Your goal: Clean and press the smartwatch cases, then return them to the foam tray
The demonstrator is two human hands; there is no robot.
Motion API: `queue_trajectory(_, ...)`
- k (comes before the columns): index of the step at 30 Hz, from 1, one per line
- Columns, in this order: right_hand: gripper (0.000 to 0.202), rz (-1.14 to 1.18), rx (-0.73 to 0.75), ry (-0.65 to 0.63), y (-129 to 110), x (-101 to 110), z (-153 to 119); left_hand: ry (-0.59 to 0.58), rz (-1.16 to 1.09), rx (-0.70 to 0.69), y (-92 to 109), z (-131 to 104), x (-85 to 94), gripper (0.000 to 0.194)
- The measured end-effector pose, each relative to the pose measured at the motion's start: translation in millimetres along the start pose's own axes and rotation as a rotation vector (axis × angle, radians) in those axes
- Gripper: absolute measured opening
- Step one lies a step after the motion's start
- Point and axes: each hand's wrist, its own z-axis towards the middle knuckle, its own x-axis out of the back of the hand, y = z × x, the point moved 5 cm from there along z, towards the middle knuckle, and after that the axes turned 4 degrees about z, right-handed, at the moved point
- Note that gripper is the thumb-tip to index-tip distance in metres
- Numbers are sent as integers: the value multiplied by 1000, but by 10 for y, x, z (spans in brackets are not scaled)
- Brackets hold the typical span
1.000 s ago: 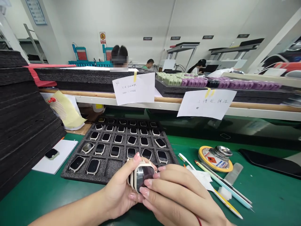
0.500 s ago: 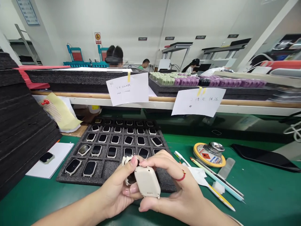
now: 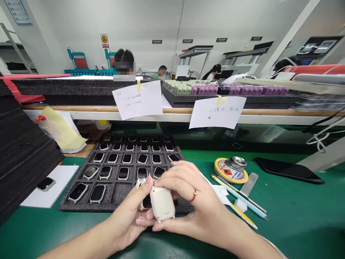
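Observation:
My right hand (image 3: 198, 208) pinches a cream smartwatch case (image 3: 163, 205) between its thumb below and fingers above, with the plain back turned up. Just left of it, a second cream watch (image 3: 145, 203) with a dark face sits in my left hand (image 3: 128, 217), whose thumb lies over its top. The two watches overlap, and the right one partly covers the left. Both hands are over the front edge of a black foam tray (image 3: 88, 208). Rows of dark-screened watches (image 3: 97, 193) lie in its compartments; a front compartment (image 3: 122, 194) left of my hands holds none.
At left, a watch (image 3: 45, 183) rests on white paper (image 3: 35, 201) beside stacked black foam (image 3: 24, 151). A metal-capped container (image 3: 237, 163) in yellow tape, pens (image 3: 242, 198) and a black slab (image 3: 288, 171) lie right. A shelf (image 3: 175, 118) crosses behind; several people sit beyond.
The whole view has shifted slightly, so the scene appears further left. Both hands keep their grip, and the cream case in my right hand has tilted a little.

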Motion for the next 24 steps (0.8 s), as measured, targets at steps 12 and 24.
queue_trajectory(12,42,-301,-467,-260,916,133,-731,262,20,-194,282,-28,87,24)
queue_trajectory(24,33,31,-187,-118,17,2,38,45,5,-80,132,-41,16,40)
